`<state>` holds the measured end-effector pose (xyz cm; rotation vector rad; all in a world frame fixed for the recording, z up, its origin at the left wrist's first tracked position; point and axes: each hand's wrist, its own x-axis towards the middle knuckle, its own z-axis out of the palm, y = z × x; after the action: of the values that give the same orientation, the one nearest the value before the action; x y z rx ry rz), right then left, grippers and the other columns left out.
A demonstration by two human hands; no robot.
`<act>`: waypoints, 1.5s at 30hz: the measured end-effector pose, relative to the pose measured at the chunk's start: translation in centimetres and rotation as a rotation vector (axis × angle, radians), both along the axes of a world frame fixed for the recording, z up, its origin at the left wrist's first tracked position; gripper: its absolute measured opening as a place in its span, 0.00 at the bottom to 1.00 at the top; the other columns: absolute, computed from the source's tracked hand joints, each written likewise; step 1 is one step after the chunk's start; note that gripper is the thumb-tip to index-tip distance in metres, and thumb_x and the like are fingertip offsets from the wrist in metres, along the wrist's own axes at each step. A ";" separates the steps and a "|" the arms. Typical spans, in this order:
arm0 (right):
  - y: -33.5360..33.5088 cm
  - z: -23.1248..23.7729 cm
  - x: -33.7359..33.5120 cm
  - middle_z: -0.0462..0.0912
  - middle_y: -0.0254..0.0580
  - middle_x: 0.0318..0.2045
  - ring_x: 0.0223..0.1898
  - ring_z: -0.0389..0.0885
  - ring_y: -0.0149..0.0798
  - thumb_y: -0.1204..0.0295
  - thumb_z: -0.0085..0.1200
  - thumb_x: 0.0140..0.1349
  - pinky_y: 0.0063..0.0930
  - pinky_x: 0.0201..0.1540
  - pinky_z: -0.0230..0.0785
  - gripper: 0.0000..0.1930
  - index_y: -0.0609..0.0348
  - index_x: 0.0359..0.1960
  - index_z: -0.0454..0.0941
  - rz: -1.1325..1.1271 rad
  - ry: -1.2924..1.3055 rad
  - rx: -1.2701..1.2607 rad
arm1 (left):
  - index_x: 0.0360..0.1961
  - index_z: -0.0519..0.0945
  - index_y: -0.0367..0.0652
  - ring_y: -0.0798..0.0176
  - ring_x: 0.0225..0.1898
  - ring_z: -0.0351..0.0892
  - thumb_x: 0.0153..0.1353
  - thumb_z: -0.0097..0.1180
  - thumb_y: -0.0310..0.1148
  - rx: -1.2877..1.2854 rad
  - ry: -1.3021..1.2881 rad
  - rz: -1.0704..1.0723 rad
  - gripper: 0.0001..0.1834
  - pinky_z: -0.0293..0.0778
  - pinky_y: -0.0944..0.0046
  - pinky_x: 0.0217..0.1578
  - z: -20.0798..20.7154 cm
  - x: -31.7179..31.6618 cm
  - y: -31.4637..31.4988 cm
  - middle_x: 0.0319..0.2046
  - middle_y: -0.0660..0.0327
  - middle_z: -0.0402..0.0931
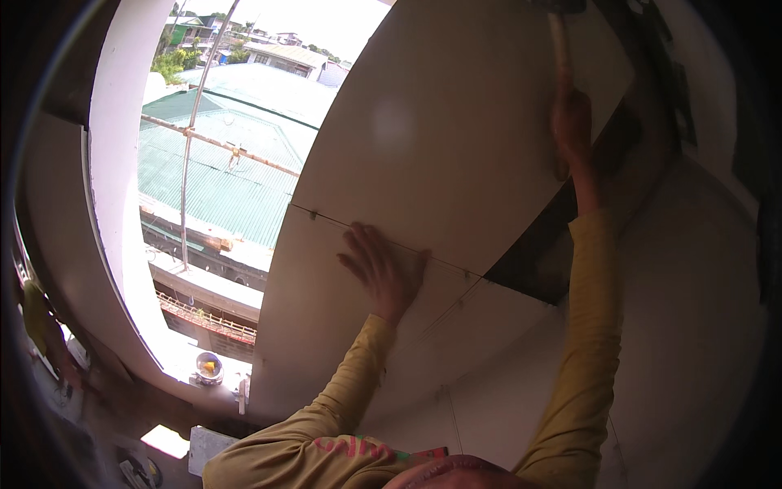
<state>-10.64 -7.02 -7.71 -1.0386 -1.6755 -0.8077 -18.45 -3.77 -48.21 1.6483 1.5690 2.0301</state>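
Two tiles: left hand (383,269) flat, open on lower tile (342,326); right hand (570,122) grips hammer handle (560,49); upper tile (456,138) beside; hammer head cut off.

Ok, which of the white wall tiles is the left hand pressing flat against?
The left hand presses the lower-left tile, just under the horizontal joint; the big upper tile lies above it, nearer the right hand holding a mallet.

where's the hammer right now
In the head view, upper right: the hammer is raised in the right hand against the large white wall tile.
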 end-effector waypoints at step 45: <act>-4.1 -7.3 14.3 0.67 0.30 0.16 0.16 0.67 0.27 0.32 0.32 0.71 0.31 0.18 0.59 0.36 0.54 0.28 0.72 0.228 0.640 -0.010 | 0.76 0.27 0.33 0.29 0.77 0.19 0.54 0.62 0.70 0.027 0.036 0.114 0.73 0.26 0.21 0.67 -1.3 1.4 1.5 0.76 0.35 0.22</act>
<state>3.68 -11.12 -14.98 -0.9590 -1.2128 -0.2690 -17.07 -2.29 -49.53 1.6490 1.6916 2.0959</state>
